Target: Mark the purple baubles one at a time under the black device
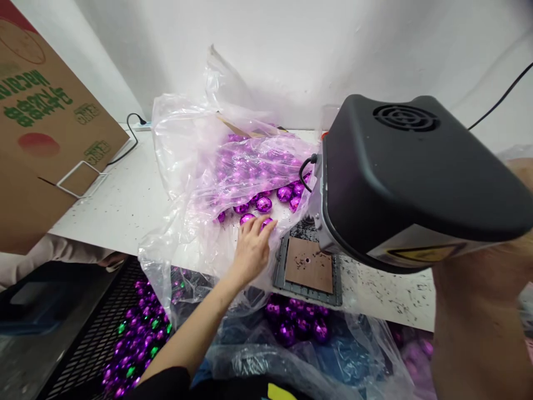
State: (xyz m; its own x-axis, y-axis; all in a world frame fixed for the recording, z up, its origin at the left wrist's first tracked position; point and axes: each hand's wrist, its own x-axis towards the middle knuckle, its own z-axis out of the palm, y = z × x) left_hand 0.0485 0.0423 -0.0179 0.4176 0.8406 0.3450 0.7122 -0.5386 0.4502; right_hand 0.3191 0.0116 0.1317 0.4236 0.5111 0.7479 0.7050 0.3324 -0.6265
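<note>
My left hand (251,253) reaches over the white table, its thumb and finger closed round a small purple mirrored ball (267,223). Several more shiny purple balls (264,204) lie just beyond it, partly under a clear plastic bag (179,161). To the right stands a black-housed machine (416,183) that looks like a bench drill press. Under its head, a brown square board (308,264) with a small hole rests on a dark metal base (280,272). My right forearm, leading to my right hand (525,172), passes beside the housing; those fingers are hidden.
Below the table edge, more purple balls (297,322) sit in clear plastic near my lap. A black crate (79,339) at lower left holds purple and green balls. A cardboard box (45,139) stands left, with another person's hand (112,260) beneath. Dark shavings (383,294) litter the table (120,205).
</note>
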